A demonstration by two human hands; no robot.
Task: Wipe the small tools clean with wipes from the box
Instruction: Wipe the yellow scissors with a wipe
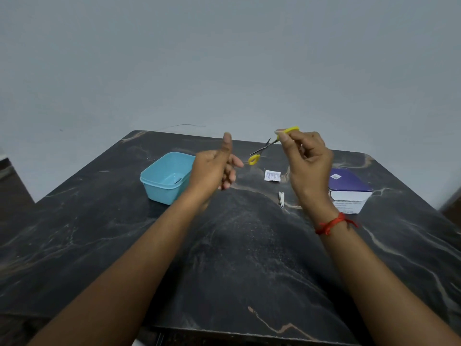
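The dark marbled surface [237, 245] carries everything. At its right edge stands the box [349, 191], purple on top and white on the side. At the left is a blue tub [159, 181] with something small and dark in it that I cannot make out.

The right hand [309, 166] pinches the upper yellow loop of the scissors [265, 146] between thumb and fingertips and holds them in the air above the surface, blades spread. The left hand [214, 168] has its thumb up and fingers loosely curled. One fingertip reaches the lower loop, but I cannot tell whether it grips the loop or only touches it.

A sachet [272, 176] lies unopened below the scissors, and a clipper [281, 199] lies just nearer.

The step looks like readying the scissors for wiping, with no wipe in hand yet. It would go best to keep one hand on a loop, well clear of the edges. The sachet should be torn open first, and each blade wiped from pivot towards tip.

The sachet's blue print, the box's sticker and its side lettering are too small to read, and no brand can be made out.
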